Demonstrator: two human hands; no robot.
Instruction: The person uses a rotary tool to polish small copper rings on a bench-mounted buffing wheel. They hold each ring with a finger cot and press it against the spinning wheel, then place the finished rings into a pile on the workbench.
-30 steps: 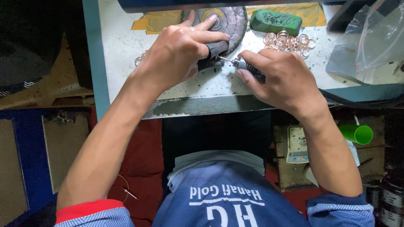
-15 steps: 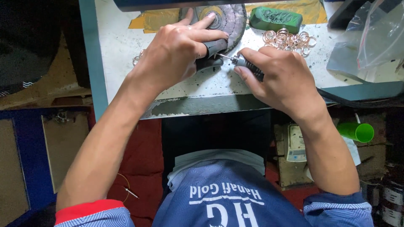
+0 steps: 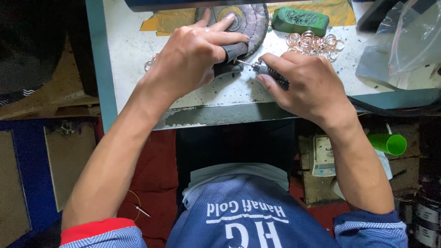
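Observation:
My left hand (image 3: 195,59) is closed around a dark grey block-like holder (image 3: 229,57) resting on the white bench top (image 3: 128,55); whatever small piece it pins there is hidden by my fingers. My right hand (image 3: 305,82) grips a slim rotary hand tool (image 3: 271,73), its thin metal bit (image 3: 245,64) pointing left and touching the spot under my left fingertips. The two hands sit close together near the bench's front edge.
A round grey buffing wheel (image 3: 252,20) lies just behind my hands. A green compound bar (image 3: 301,20), a pile of several rose-coloured rings (image 3: 314,43) and clear plastic bags (image 3: 404,41) lie at the right. Under the bench: green cup (image 3: 388,143), small scale (image 3: 323,156).
Both hands hold the same grip on holder and tool; only a slight shift of the view, with no clear movement of the hands.

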